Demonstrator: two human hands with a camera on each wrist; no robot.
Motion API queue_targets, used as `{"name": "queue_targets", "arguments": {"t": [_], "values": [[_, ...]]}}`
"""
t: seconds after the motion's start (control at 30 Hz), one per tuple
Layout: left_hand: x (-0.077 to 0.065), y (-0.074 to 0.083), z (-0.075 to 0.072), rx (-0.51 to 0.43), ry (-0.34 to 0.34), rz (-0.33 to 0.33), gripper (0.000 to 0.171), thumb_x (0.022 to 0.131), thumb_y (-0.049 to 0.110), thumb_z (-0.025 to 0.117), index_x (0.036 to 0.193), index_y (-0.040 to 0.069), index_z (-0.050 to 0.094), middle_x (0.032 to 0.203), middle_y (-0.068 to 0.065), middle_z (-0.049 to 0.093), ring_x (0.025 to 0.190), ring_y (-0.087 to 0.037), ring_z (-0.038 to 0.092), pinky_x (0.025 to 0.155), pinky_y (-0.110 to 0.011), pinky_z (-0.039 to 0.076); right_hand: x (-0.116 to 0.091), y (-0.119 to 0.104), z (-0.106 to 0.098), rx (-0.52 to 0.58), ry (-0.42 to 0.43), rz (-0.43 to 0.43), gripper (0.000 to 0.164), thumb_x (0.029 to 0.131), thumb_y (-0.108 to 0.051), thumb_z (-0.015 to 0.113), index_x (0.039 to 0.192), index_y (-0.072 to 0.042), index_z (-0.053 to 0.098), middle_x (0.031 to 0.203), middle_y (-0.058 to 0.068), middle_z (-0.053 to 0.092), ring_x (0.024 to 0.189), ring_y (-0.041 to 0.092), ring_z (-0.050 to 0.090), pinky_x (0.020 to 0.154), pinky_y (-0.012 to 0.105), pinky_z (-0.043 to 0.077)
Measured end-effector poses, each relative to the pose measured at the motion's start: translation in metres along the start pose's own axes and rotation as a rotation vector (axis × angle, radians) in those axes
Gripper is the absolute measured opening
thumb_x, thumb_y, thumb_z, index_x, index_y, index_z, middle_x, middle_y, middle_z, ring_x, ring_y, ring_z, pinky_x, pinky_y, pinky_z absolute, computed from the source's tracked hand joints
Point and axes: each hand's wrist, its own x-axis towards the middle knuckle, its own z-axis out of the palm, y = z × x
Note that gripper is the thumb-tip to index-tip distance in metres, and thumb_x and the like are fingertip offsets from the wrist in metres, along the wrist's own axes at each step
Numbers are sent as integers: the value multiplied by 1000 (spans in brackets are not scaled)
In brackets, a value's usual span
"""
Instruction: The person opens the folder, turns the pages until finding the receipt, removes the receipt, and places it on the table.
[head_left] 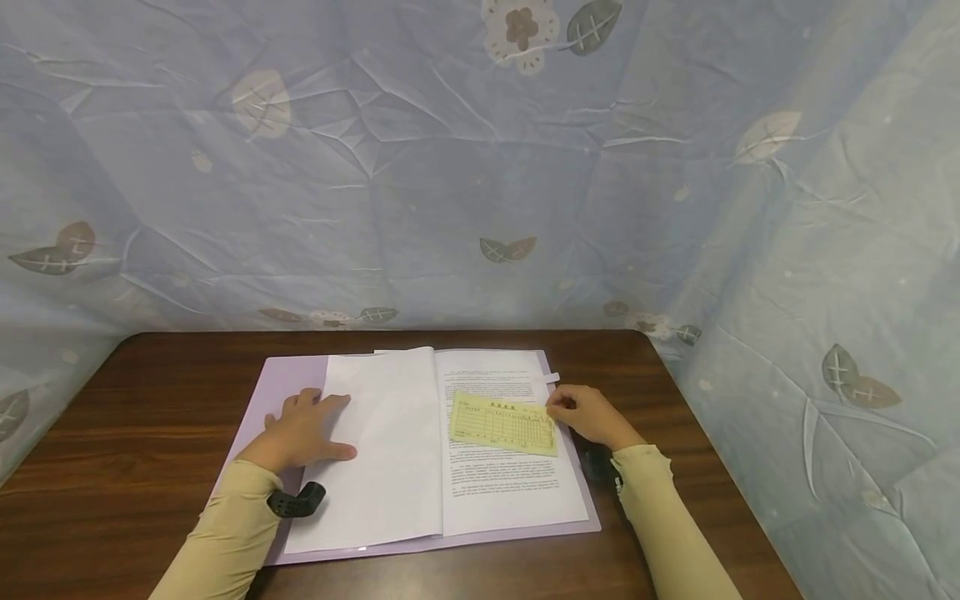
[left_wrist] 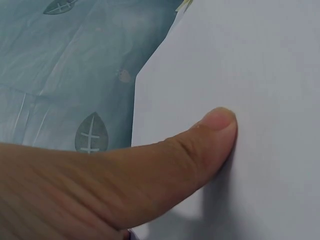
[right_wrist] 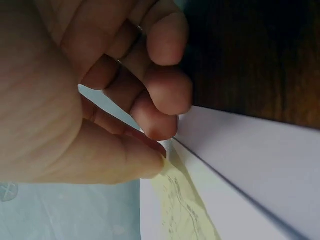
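A lilac folder (head_left: 292, 379) lies spread on the table, with blank white paper (head_left: 390, 467) on its left side and a printed page (head_left: 495, 508) on its right. Across the printed page lies a yellow receipt slip (head_left: 502, 425) with a ruled grid. My right hand (head_left: 592, 414) pinches the slip's right end between thumb and fingertips; the right wrist view shows the yellow slip (right_wrist: 182, 205) at the thumb tip. Over the folder's left side, my left hand (head_left: 303, 429) rests with fingers spread, its thumb (left_wrist: 200, 145) stretched out on the white paper.
Under the folder is a dark wooden table (head_left: 150, 425). A white tab (head_left: 551, 377) sticks out from the folder's right edge. Behind and to the right hangs a pale blue leaf-patterned curtain (head_left: 420, 192). A black band (head_left: 297, 501) circles the left wrist.
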Motion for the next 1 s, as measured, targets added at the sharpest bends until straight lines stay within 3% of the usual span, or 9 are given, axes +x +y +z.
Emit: {"name": "queue_targets", "arguments": {"t": [0.43, 0.63, 0.8, 1.0], "values": [[4, 2, 0, -21, 14, 15, 99, 75, 56, 87, 153, 9, 47, 152, -42, 29, 137, -68, 25, 100, -90, 18, -1, 0, -7, 5, 138, -28, 5, 97, -16, 73, 102, -16, 75, 89, -2, 67, 82, 18, 58, 72, 33, 48], [6, -1, 3, -9, 11, 11, 101, 75, 60, 85, 153, 10, 47, 154, -41, 29, 138, -67, 25, 102, -89, 17, -4, 0, -14, 67, 214, -82, 4, 98, -19, 73, 101, -17, 75, 88, -2, 69, 79, 17, 59, 67, 30, 49], [5, -3, 4, -10, 10, 11, 101, 75, 60, 85, 154, 9, 47, 153, -41, 29, 138, -68, 26, 101, -89, 18, -7, 4, -30, 125, 276, -139, 7, 99, -20, 72, 104, -15, 74, 90, 1, 70, 78, 18, 61, 66, 29, 48], [2, -5, 3, -11, 14, 5, 100, 75, 58, 85, 153, 9, 47, 153, -41, 30, 137, -68, 26, 101, -89, 17, -6, 20, -63, 136, 321, -160, 15, 101, -23, 69, 106, -9, 73, 87, 7, 68, 71, 15, 58, 61, 26, 47]]}}
